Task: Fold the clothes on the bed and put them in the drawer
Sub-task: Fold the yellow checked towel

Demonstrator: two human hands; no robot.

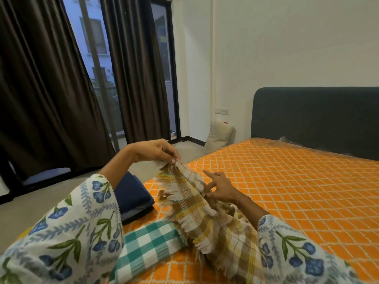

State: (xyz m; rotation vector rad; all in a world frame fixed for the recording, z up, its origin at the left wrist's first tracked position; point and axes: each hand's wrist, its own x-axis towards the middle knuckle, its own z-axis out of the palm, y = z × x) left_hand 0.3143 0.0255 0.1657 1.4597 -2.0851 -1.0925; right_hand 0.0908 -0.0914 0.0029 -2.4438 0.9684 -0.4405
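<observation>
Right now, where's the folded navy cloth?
In the head view it lies at the bed's left edge, under the left forearm, just beyond the green checked cloth: folded navy cloth.

Bed (297, 191) under an orange coverlet (266, 201) crossed with white lattice lines, backed by a dark green padded headboard (315, 117). Near the bed's left edge, a folded navy garment (133, 196) lying flat, with a teal-and-white checked cloth (147, 244) just beside it. Spread partly over the coverlet, a fringed brown-and-yellow plaid cloth (207, 224), its far end lifted off the bed.
</observation>
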